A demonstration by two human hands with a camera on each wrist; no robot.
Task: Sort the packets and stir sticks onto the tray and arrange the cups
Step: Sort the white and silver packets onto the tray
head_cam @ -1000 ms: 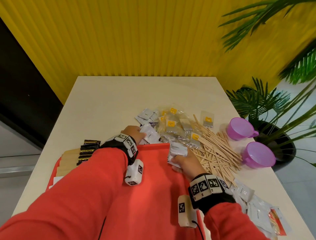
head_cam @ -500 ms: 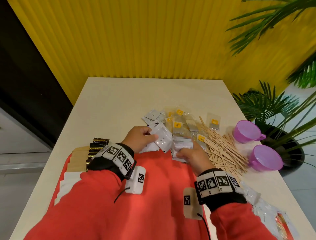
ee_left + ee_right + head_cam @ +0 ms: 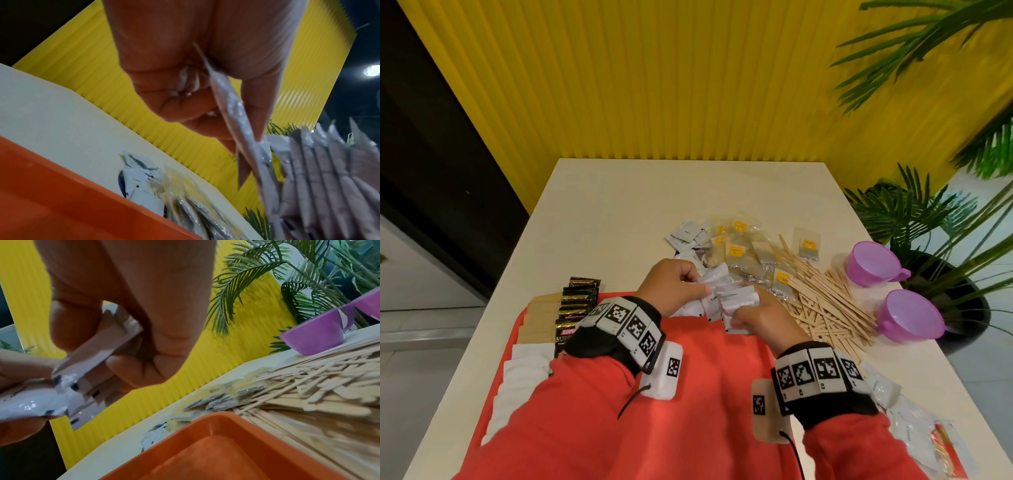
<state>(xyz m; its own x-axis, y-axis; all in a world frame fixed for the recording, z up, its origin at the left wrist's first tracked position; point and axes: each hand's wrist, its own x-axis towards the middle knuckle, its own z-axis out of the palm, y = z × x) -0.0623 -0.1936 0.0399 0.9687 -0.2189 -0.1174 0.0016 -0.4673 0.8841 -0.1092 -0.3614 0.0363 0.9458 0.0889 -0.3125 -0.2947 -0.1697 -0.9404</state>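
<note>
Both hands meet above the far edge of the red tray (image 3: 709, 349). My left hand (image 3: 678, 291) pinches a white packet (image 3: 714, 279) between thumb and fingers; the left wrist view shows that packet (image 3: 232, 104) edge-on. My right hand (image 3: 760, 317) grips a stack of white packets (image 3: 738, 299), seen fanned in the right wrist view (image 3: 88, 369). Loose white packets (image 3: 688, 234) and clear yellow-labelled packets (image 3: 739, 253) lie beyond the tray. A pile of wooden stir sticks (image 3: 825, 301) lies to the right, with two purple cups (image 3: 873, 263) (image 3: 909, 313) beside it.
On the tray's left end lie rows of black packets (image 3: 578, 298), tan packets (image 3: 539, 317) and white packets (image 3: 524, 373). More white packets (image 3: 904, 418) lie at the table's near right. A potted palm (image 3: 941, 212) stands past the right edge, a yellow ribbed wall behind.
My left hand picked a white packet off the table beyond the tray and carried it right to the stack in my right hand. Both hands rose slightly and came together.
</note>
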